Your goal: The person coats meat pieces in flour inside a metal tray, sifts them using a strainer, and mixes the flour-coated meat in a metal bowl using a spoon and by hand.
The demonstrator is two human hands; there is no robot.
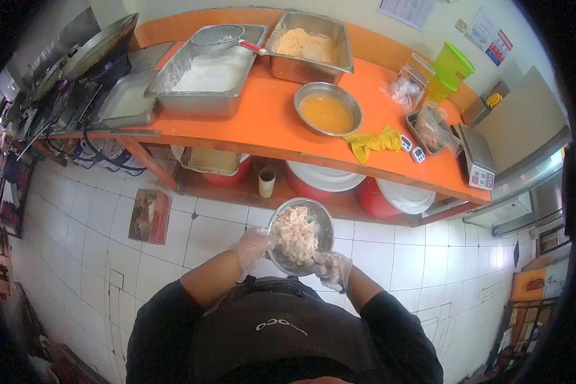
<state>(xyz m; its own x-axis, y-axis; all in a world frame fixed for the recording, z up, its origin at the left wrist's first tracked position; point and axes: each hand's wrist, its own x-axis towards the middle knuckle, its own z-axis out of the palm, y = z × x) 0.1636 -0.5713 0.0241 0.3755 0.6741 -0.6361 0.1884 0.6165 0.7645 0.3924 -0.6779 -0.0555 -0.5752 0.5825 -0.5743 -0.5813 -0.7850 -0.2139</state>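
Observation:
A round metal bowl (324,224) is held in front of my body, over the tiled floor. Pale, coated pieces that look like raw meat (296,235) fill its left and middle part. My left hand (255,247), in a clear plastic glove, is closed on the bowl's left rim. On the lower right, my right hand (333,269), also gloved, grips the rim, its fingers by the pieces. Beyond the bowl, on the orange table (262,131), stands a metal bowl of orange-yellow liquid (326,114).
Trays of white powder (214,72) and orange-tinted powder (308,46) stand at the back, a strainer (217,37) on one. A yellow cloth (374,142), timers (418,154) and a scale (479,160) lie right. Lidded red tubs (377,197) sit below; flattened cardboard (150,216) on the floor.

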